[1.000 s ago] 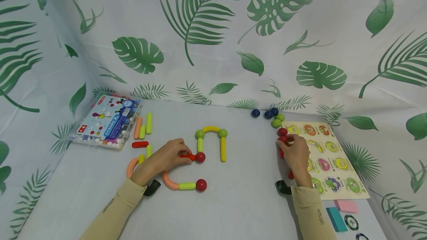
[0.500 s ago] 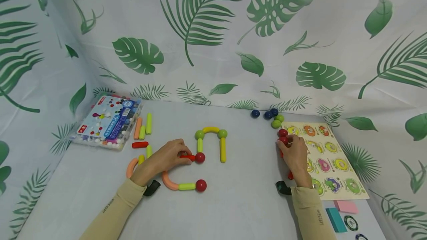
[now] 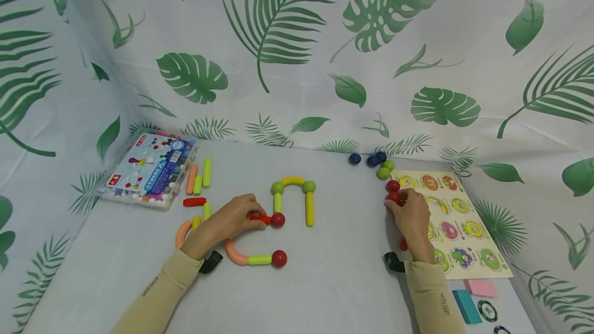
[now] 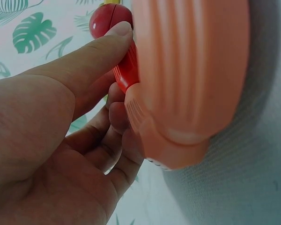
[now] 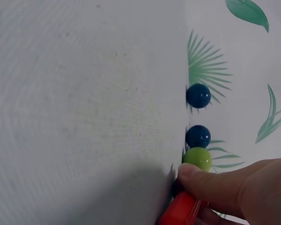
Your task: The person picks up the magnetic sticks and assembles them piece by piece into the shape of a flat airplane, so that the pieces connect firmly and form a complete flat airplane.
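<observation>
Sleeve lettering (image 3: 150,284) blurred, unreadable

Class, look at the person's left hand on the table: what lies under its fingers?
Under the left hand a short red stick pokes out, its end meeting a red ball. The fingers pinch it; the stick's near end is covered by the hand.

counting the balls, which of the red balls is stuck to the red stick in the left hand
The red ball at the tip of the red stick pinched by the left hand, below the short green stick. The other one ends the lower curve.
</observation>
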### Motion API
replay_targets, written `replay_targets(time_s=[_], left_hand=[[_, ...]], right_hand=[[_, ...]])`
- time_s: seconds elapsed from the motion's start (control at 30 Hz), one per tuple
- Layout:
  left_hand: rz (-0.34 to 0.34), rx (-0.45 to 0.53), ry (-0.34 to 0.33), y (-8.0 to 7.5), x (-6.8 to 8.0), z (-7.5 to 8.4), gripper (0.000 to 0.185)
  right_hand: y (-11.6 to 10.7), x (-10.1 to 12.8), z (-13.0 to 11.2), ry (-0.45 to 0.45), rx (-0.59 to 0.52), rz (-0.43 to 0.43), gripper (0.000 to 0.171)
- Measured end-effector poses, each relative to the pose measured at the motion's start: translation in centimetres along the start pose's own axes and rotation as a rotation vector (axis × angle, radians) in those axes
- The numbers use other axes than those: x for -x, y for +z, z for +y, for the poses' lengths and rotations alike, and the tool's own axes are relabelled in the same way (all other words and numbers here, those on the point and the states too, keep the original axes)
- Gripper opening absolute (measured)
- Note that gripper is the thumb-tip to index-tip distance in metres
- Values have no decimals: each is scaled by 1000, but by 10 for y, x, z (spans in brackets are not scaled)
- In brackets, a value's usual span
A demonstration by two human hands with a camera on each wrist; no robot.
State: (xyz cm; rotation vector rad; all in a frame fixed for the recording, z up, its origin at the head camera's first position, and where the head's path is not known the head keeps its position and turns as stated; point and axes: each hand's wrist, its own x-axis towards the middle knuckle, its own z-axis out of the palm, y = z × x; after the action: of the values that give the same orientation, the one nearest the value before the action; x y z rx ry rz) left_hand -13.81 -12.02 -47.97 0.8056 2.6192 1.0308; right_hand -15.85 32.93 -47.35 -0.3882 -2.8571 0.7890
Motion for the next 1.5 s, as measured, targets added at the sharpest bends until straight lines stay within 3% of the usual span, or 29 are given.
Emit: replay_targets(time_s=[0.47, 0.63, 0.87, 1.13, 1.3, 1.5], left_hand=[[17, -9, 14, 2, -2, -1, 26], [10, -10, 6, 2, -1, 0, 26], [4, 3, -6, 1, -1, 1, 26], [7, -1, -10, 0, -1, 1, 25], [0, -5, -17, 0, 0, 0, 25], [-9, -1, -26, -1, 0, 0, 26]], right_hand=[[5, 1, -2, 12, -2, 43, 44], [5, 2, 0, 43, 39, 19, 50], [-1, 3, -7, 29, 18, 11, 51], [-8, 16, -37, -58, -88, 21, 49], [5, 32, -52, -160, -120, 40, 44], [27, 58, -68, -259, -155, -36, 44]])
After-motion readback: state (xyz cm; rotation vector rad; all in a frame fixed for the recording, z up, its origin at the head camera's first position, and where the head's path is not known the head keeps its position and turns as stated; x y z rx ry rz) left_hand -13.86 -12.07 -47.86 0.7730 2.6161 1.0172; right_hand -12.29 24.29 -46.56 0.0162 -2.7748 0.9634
